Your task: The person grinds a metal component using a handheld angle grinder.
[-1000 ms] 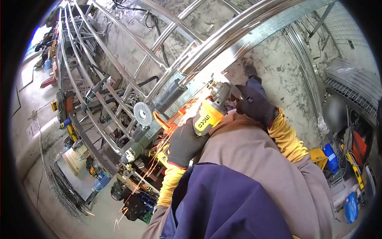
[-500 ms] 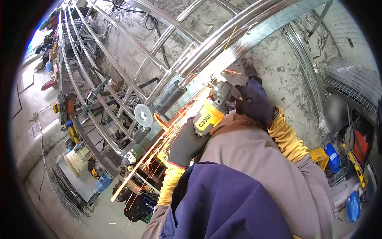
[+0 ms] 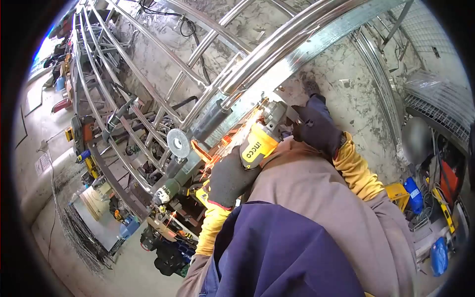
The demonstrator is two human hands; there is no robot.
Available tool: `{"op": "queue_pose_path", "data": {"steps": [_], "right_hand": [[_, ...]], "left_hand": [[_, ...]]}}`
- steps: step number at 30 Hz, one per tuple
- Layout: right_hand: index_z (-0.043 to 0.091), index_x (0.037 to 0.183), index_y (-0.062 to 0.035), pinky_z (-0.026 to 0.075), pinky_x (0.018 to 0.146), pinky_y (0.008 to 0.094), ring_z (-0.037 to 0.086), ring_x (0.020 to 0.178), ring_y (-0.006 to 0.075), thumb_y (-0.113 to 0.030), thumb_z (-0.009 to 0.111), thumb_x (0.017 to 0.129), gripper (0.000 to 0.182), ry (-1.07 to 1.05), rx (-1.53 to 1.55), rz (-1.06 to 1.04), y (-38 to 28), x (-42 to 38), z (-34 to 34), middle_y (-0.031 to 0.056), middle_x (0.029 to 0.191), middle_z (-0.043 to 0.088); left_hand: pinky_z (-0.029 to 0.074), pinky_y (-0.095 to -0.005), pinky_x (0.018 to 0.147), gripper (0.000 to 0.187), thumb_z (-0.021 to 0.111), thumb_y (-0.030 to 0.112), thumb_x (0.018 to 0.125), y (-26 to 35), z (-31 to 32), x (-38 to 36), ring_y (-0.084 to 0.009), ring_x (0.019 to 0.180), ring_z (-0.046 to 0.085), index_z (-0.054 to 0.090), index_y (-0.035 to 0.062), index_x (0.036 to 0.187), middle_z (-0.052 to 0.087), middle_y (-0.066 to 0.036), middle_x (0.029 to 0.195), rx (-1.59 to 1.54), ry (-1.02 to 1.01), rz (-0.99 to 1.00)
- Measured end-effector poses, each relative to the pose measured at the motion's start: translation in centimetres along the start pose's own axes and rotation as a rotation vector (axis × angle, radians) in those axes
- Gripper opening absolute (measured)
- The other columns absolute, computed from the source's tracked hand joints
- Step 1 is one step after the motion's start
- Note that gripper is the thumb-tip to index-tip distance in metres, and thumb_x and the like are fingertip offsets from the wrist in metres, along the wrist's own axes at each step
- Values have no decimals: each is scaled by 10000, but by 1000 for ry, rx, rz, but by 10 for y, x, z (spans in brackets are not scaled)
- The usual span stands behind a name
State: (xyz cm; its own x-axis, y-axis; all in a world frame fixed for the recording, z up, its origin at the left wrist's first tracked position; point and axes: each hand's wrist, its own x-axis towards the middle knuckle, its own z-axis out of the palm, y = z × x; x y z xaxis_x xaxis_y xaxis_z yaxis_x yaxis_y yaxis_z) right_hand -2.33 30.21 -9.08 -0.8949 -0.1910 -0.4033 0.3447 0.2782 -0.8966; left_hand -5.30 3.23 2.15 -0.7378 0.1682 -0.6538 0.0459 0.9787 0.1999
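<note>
- Open floor [image 3: 358,101] lay to the right; polished tubes [image 3: 297,30] bounded the far side.
- Left hand [image 3: 230,180]: fingers closed around the angle grinder [image 3: 260,146], its head near the flat metal bar [image 3: 329,49].
- Right hand [image 3: 316,129]: beside the grinder's head; finger closure could not be told.
- Sparks [image 3: 240,136] and a grey disc [image 3: 178,143] obstructed the left.

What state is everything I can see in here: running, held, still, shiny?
Yellow grinder: apparently running, with orange sparks streaming off.
Left grip: gloved, closed around the grinder's body.
Right grip: gloved, beside the grinder's head; how its fingers close is hidden.
Flat metal bar: washed out by glare near the grinder.
Pale round disc: unblurred, apparently still.
Long metal tubes: shiny, curved.
</note>
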Motion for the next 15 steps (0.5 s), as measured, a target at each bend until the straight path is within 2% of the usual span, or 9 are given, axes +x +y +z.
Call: {"op": "queue_pose_path", "data": {"steps": [5, 7, 11, 13, 14, 15], "right_hand": [[717, 1292, -53, 557, 891, 345, 716, 976, 214, -165, 761, 925, 386, 25, 75, 2, 7, -1, 8, 132, 1096, 779], [810, 1140, -130, 477, 887, 519, 586, 1012, 400, -239, 780, 748, 408, 143, 125, -73, 13, 2, 15, 166, 1001, 720], [808, 1144, -120, 478, 865, 517, 585, 994, 398, -240, 783, 744, 419, 151, 93, -109, 18, 2, 16, 161, 970, 714], [810, 1125, -114, 477, 852, 517, 584, 975, 399, -239, 789, 736, 410, 220, -219, -104, 17, 0, 15, 162, 939, 706], [810, 1125, -114, 477, 852, 517, 584, 975, 399, -239, 789, 736, 410, 221, -219, -104, 14, 0, 12, 162, 939, 706], [772, 1176, -83, 515, 852, 438, 637, 948, 298, -195, 763, 831, 363, 125, -121, -74, 7, 0, 8, 135, 991, 740]], "left_hand": [[608, -532, 832, 557, 846, 431, 853, -1, 1, 1, -450, 958, 773, 725, 48, 1240, 795, -243, 1013, 2, 27, 36], [607, -534, 829, 555, 847, 431, 854, 5, -4, 0, -452, 956, 772, 725, 48, 1236, 795, -243, 1014, 7, 33, 43], [603, -540, 824, 531, 843, 418, 861, 3, -3, 1, -455, 960, 771, 736, 44, 1221, 793, -249, 1014, -88, -1, 22], [602, -541, 822, 522, 841, 413, 864, 0, -1, 1, -456, 959, 771, 740, 42, 1217, 793, -250, 1014, -74, 8, 34], [602, -540, 826, 532, 843, 420, 859, 0, 0, 1, -455, 961, 771, 741, 43, 1220, 794, -251, 1017, -78, 9, 34], [603, -539, 830, 543, 845, 427, 853, 0, 0, 1, -453, 963, 772, 743, 43, 1223, 794, -252, 1019, -82, 9, 34]]}}
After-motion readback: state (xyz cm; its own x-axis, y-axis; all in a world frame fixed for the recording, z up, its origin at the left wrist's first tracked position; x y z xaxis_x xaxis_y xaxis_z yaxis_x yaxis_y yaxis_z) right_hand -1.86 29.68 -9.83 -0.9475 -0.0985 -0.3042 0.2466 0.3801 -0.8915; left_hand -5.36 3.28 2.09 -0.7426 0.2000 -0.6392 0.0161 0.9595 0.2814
